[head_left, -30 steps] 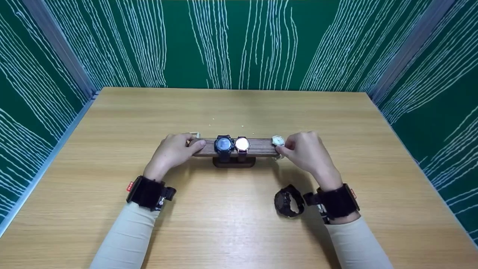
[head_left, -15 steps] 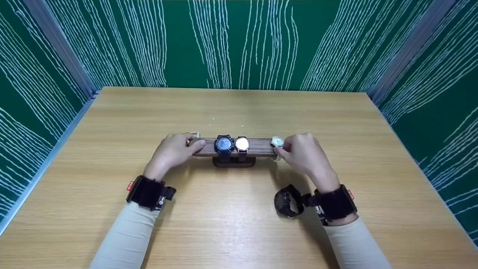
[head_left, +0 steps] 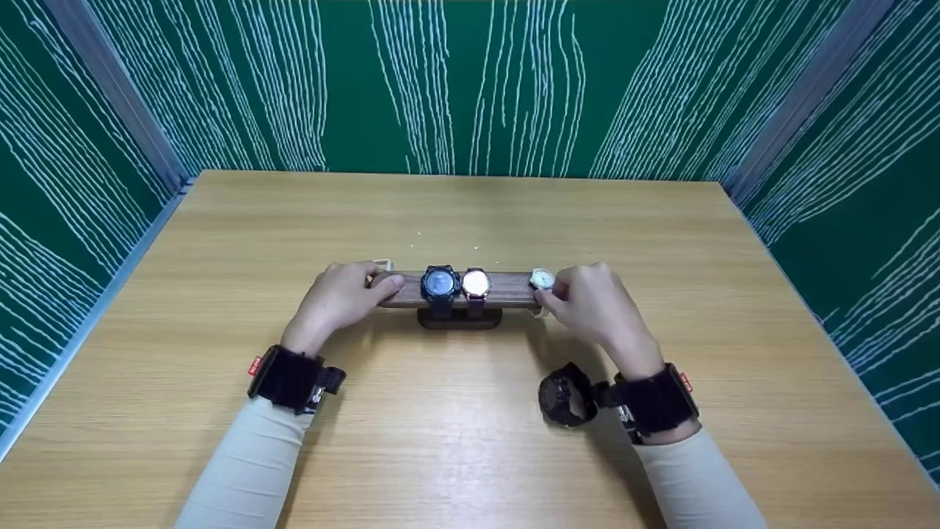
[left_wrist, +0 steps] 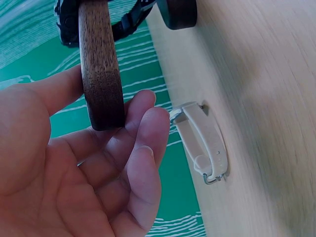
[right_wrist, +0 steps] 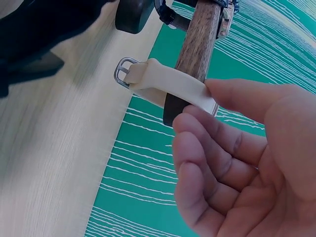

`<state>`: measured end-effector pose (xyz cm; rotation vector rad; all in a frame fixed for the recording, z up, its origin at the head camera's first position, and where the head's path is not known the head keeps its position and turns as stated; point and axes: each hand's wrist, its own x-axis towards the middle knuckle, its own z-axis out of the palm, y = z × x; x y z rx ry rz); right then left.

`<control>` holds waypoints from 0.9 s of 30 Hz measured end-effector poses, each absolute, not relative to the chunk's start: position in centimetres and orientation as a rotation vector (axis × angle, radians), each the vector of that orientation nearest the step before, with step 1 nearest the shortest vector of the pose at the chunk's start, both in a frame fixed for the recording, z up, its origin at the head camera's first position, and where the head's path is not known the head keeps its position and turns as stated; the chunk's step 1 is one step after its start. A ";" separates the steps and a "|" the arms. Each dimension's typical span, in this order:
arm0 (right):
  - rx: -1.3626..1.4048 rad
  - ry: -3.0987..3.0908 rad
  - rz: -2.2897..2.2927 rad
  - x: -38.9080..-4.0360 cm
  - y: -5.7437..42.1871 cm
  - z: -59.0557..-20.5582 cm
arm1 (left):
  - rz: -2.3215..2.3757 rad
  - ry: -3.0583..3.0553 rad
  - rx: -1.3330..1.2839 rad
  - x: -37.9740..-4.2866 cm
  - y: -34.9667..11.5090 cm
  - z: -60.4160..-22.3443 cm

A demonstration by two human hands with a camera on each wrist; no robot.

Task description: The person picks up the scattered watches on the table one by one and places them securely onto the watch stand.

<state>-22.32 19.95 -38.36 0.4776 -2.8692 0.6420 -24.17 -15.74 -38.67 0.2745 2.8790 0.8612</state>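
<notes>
A dark wooden watch stand (head_left: 507, 288) holds a black digital watch (head_left: 440, 282) and a watch with a bright round face (head_left: 476, 283) near its middle. My left hand (head_left: 344, 297) grips the bar's left end, thumb on one side and fingers on the other. At the right end, my right hand (head_left: 598, 305) pinches a white-strapped watch (head_left: 542, 279) between thumb and fingers. Its buckled cream strap (right_wrist: 170, 84) loops around the bar's end in the right wrist view, with the dark tip poking out past it.
A second white-strapped watch (left_wrist: 202, 143) lies on the table beyond my left hand. Nearer me, by my right wrist, a black watch (head_left: 565, 397) stands on its side on the wooden table (head_left: 440, 455). Green walls with white lines (head_left: 470, 88) enclose the table.
My right hand has shifted a little to the left, sliding the white-strapped watch further onto the bar. The left hand and the stand have stayed in place.
</notes>
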 end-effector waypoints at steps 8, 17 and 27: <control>0.470 -2.893 0.685 -22.3 19.8 -38.5 | 0.857 2.885 0.268 -24.2 -15.7 -38.7; 0.477 -2.895 0.695 -22.3 19.8 -38.6 | 0.847 2.900 0.293 -24.2 -15.7 -38.8; 0.498 -2.886 0.679 -22.2 19.4 -38.6 | 0.850 2.897 0.294 -24.2 -15.7 -38.8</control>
